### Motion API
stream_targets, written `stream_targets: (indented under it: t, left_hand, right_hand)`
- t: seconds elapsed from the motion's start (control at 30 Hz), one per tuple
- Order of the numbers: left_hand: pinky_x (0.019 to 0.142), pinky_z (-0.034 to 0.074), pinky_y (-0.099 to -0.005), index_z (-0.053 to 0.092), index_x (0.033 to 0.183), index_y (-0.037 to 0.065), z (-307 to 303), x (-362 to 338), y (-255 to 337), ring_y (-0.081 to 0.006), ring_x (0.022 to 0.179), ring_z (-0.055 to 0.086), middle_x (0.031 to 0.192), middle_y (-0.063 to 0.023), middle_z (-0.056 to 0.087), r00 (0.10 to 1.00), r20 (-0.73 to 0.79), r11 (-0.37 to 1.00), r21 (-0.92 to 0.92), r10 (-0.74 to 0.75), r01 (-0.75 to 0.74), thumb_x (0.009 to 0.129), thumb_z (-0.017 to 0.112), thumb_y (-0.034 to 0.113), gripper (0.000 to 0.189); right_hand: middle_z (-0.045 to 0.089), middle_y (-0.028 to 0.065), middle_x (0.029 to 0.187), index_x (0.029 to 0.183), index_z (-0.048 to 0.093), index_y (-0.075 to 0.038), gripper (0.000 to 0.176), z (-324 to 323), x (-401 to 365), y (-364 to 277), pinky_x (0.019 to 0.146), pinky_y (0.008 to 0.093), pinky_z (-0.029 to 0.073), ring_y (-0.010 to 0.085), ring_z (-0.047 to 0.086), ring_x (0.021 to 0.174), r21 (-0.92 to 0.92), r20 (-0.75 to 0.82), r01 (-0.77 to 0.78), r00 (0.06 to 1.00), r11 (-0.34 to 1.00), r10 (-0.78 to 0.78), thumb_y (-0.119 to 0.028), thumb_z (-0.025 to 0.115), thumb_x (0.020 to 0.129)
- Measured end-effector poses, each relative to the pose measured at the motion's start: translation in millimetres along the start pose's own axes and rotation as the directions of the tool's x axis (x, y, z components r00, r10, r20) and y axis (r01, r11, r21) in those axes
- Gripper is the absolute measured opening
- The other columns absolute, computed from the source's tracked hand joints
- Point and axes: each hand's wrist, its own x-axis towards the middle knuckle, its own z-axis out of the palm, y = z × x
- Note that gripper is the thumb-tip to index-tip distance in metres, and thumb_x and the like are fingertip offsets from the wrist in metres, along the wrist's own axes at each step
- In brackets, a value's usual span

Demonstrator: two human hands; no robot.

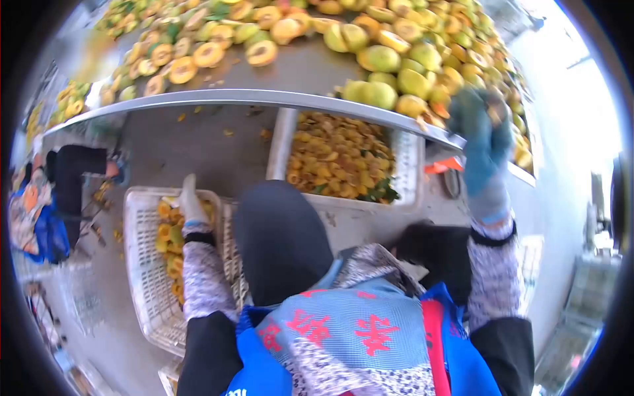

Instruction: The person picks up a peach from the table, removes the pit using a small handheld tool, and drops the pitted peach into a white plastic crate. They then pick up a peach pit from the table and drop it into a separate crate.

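My left hand (191, 203), in a pale glove, reaches into a white plastic basket (139, 264) over halved yellow-orange fruit (173, 254); its fingers point away from me and what they hold cannot be made out. My right hand (484, 135), in a blue-green glove, is raised at the right end of the metal table edge (284, 98). Its fingers are curled near a small brownish thing, blurred by motion. Whole green-yellow fruits (380, 96) lie on the table just left of it.
Many fruit halves (209, 55) spread over the table. Below its edge stands a white crate (281, 145) of small yellow pieces (340, 155). An orange object (444, 165) lies beside it. Another person (66, 191) sits at the left. Fruit scraps lie on the floor.
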Motion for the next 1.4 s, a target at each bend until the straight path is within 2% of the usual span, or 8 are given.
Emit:
stream_targets:
  t: [0.13,0.3,0.53,0.67,0.77,0.87,1.23,1.4]
  left_hand:
    - [0.081,0.049,-0.0333,0.069,0.111,0.002,25,2,0,-0.0164,0.09,0.057,0.101,-0.009,0.066,0.929,-0.3,0.945,0.303,0.217,-0.123,0.083,0.079,0.033,0.044]
    - [0.087,0.051,-0.0337,0.001,0.159,-0.002,95,-52,42,-0.0219,0.1,0.059,0.128,-0.0201,0.057,0.949,-0.263,0.983,0.101,0.172,-0.15,0.081,0.078,0.035,0.115]
    - [0.092,0.052,-0.0364,0.015,0.154,0.007,202,42,15,-0.0278,0.111,0.06,0.14,-0.0233,0.052,0.963,-0.134,0.952,0.233,0.235,-0.199,0.087,0.071,0.039,0.093]
    - [0.102,0.049,-0.0373,0.045,0.142,0.004,218,122,-9,-0.0308,0.125,0.057,0.143,-0.0217,0.055,0.655,0.525,0.144,0.71,0.544,-0.689,0.09,0.065,0.044,0.068]
    - [0.111,0.039,-0.0437,0.072,0.118,0.012,183,30,89,-0.0382,0.13,0.054,0.132,-0.018,0.064,0.887,0.325,0.682,0.569,0.328,-0.46,0.091,0.06,0.043,0.043]
    - [0.109,0.036,-0.0578,0.068,0.123,0.015,132,36,40,-0.038,0.13,0.054,0.134,-0.0159,0.061,0.815,0.479,0.051,0.852,0.325,-0.521,0.09,0.059,0.045,0.045]
    - [0.109,0.043,-0.0422,0.062,0.135,0.014,-58,-14,10,-0.0336,0.13,0.055,0.143,-0.0146,0.056,0.846,0.235,-0.393,0.804,-0.479,-0.446,0.092,0.057,0.051,0.057]
    - [0.108,0.044,-0.0387,0.057,0.142,0.012,-66,-92,72,-0.0293,0.127,0.058,0.138,-0.0179,0.061,0.876,0.29,0.278,0.942,-0.387,-0.189,0.092,0.056,0.063,0.071]
  right_hand:
    - [0.059,0.0,0.085,0.12,0.059,-0.002,0.022,-27,-39,25,0.057,0.0187,0.041,0.0044,0.05,0.064,-0.089,-0.102,-0.243,0.967,0.966,0.234,-0.019,0.05,0.108]
    - [0.057,-0.0022,0.075,0.107,0.064,-0.005,0.024,-20,-38,40,0.048,0.0192,0.031,0.0022,0.044,0.055,-0.248,-0.291,-0.363,0.912,0.898,0.288,-0.023,0.048,0.109]
    - [0.054,-0.0013,0.071,0.108,0.061,-0.004,0.02,2,-37,44,0.051,0.0218,0.032,0.005,0.044,0.055,-0.241,-0.178,-0.332,0.939,0.912,0.295,-0.021,0.05,0.106]
    - [0.052,-0.0004,0.069,0.104,0.059,-0.002,0.019,25,-31,36,0.05,0.0224,0.031,0.0057,0.042,0.055,-0.297,-0.102,-0.232,0.972,0.926,0.211,-0.018,0.048,0.106]
    - [0.052,0.0013,0.071,0.101,0.058,-0.001,0.02,31,-32,37,0.052,0.0234,0.033,0.0072,0.043,0.057,-0.347,0.031,-0.123,0.989,0.93,0.142,-0.017,0.046,0.106]
    - [0.057,0.0041,0.079,0.1,0.058,-0.003,0.013,42,-42,40,0.059,0.0263,0.04,0.0107,0.05,0.064,-0.324,0.062,-0.18,0.976,0.929,0.21,-0.012,0.049,0.103]
    - [0.064,0.0041,0.083,0.096,0.062,-0.004,0.009,17,-50,61,0.064,0.0288,0.048,0.0128,0.058,0.07,-0.49,0.309,-0.081,0.915,0.868,0.26,0.004,0.063,0.092]
    - [0.07,0.0095,0.086,0.094,0.065,-0.003,0.012,4,-60,32,0.063,0.0336,0.049,0.0201,0.062,0.068,-0.534,0.371,0.142,0.925,0.834,0.08,0.005,0.07,0.086]
